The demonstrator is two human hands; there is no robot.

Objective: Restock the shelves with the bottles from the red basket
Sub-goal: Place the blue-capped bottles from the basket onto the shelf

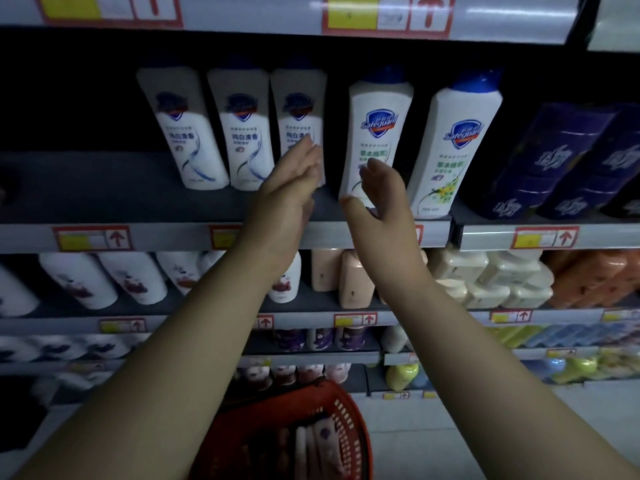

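Dim shelf: noted green-label bottle upright just beyond right hand, farther from left hand, both hands loose-fingered and holding nothing, more bottles down in red basket.

Dim light. Grey shelves with red-and-yellow price tags run above and below the fingers; pale floor lies well below them.

5 Safeguard bottles, 2 hands, 1 red basket
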